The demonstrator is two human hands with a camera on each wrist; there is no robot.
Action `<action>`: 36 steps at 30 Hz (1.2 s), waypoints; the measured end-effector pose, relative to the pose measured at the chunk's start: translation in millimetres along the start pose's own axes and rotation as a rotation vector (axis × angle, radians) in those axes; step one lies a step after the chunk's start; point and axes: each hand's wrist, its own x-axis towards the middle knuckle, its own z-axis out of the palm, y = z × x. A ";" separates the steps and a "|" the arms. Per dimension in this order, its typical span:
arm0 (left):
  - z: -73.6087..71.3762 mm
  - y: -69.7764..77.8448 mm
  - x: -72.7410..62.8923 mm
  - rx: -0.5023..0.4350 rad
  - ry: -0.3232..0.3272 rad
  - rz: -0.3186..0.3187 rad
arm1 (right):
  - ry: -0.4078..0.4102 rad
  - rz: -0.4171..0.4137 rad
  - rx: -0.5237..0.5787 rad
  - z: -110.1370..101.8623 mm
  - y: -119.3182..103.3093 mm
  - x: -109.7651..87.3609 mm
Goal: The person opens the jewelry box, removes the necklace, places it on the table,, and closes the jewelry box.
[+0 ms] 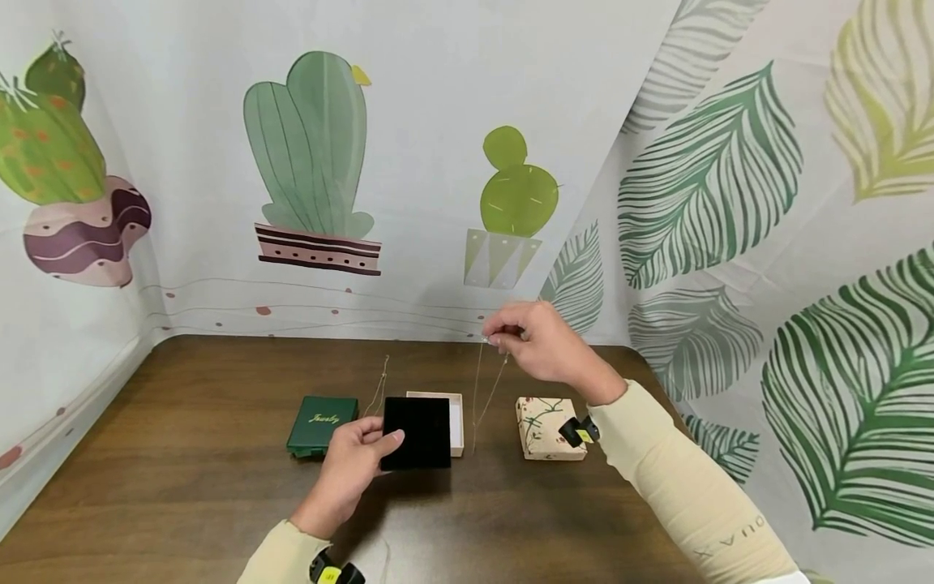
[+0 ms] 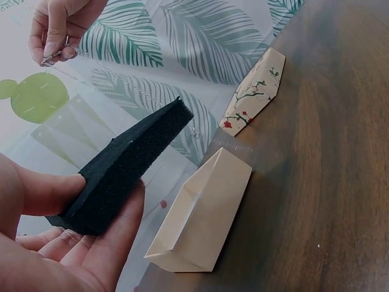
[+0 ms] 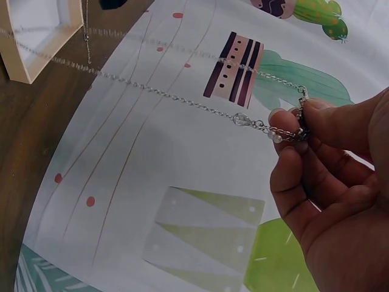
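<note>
My left hand [image 1: 349, 461] grips a square black foam pad [image 1: 417, 435] by its left side, thumb on top and fingers underneath. In the left wrist view the pad's thick, rough edge shows. Higher up and to the right, my right hand [image 1: 541, 341] pinches a thin silver chain necklace [image 3: 182, 99] near its ends. A clear bead and small white beads show close to the fingertips in the right wrist view. The chain hangs in a long loop to the right of the pad. Behind the pad stands an open cream box [image 1: 456, 423], partly covered by it in the head view.
A flowered box lid [image 1: 541, 422] lies on the brown table [image 1: 219, 487] at the right. On the left is a green jewelry box [image 1: 310, 422] with gold lettering. Another thin chain [image 1: 383, 381] stretches between that box and the pad. A printed cloth [image 1: 430, 122] hangs behind.
</note>
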 end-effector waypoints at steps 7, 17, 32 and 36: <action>0.7 -0.1 0.1 0.001 -0.001 -0.003 | 0.014 -0.010 -0.022 0.5 0.8 -3.4; 3.6 1.1 -0.1 0.005 0.008 0.010 | 0.003 0.027 -0.012 -2.8 4.2 -6.8; 3.5 -0.4 0.3 0.009 0.001 -0.008 | -0.006 0.024 -0.007 -4.1 8.7 -10.6; 2.8 -0.4 2.0 0.009 -0.003 -0.013 | -0.012 0.055 0.010 -1.9 14.9 -6.5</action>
